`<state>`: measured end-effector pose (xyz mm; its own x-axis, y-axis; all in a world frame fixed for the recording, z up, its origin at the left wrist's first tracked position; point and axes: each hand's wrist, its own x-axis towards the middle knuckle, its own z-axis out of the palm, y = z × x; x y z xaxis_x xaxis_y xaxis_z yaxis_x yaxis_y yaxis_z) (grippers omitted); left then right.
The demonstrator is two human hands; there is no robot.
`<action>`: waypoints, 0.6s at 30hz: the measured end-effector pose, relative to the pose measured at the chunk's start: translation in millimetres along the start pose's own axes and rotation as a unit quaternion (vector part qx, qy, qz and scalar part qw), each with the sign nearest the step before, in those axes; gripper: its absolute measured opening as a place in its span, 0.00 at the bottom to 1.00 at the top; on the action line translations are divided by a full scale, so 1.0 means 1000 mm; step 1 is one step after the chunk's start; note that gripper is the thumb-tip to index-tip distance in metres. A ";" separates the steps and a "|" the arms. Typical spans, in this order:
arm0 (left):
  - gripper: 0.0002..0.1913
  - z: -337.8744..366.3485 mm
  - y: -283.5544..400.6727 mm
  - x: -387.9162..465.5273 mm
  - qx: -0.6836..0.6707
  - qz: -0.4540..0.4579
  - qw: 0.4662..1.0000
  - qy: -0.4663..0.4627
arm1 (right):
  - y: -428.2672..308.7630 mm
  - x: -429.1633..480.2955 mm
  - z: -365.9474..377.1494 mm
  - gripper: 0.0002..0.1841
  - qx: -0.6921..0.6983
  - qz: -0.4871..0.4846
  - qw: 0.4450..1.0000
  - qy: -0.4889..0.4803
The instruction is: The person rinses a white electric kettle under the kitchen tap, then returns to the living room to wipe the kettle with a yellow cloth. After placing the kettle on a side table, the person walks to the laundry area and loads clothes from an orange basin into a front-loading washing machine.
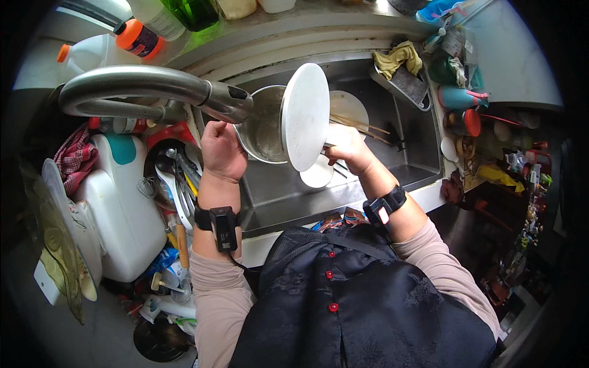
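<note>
My left hand [224, 149] is closed at the left rim of a round metal pot [262, 124], just below the faucet's spray head [230, 102]. Its fingertips are hidden, and water or a wet bottom shows inside the pot. My right hand [346, 145] grips a white round disc, perhaps a lid [305, 117], tilted nearly upright over the pot's right side. Most of its grip lies behind the disc's edge. Beneath, in the steel sink [276, 202], are a pale plate [348, 108], wooden chopsticks [363, 124] and a small white dish [317, 172].
A caddy [425, 102] with a yellow cloth [399, 60] hangs at the sink's far right corner. The curved faucet [133, 83] arches in from the left. Utensils [172, 175] and a white plastic container [122, 207] crowd the left counter. Bottles [138, 39] line the back ledge.
</note>
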<state>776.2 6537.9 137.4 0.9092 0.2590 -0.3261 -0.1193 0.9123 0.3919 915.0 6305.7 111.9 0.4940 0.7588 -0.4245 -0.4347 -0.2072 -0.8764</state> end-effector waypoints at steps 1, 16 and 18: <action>0.27 0.000 0.000 0.000 0.006 -0.001 0.999 0.034 | 0.000 0.000 0.000 0.15 0.002 0.002 1.000 -0.002; 0.28 -0.009 0.002 -0.004 0.005 -0.024 1.000 0.001 | -0.001 0.000 0.001 0.16 0.011 0.009 1.000 -0.009; 0.28 -0.009 0.002 -0.004 -0.002 -0.034 0.999 0.006 | -0.001 0.000 0.001 0.15 0.001 -0.003 1.000 -0.008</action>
<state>769.0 6541.8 131.5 0.9104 0.2008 -0.3618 -0.0597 0.9289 0.3655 914.7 6306.8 112.7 0.4835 0.7703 -0.4158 -0.4331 -0.2023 -0.8783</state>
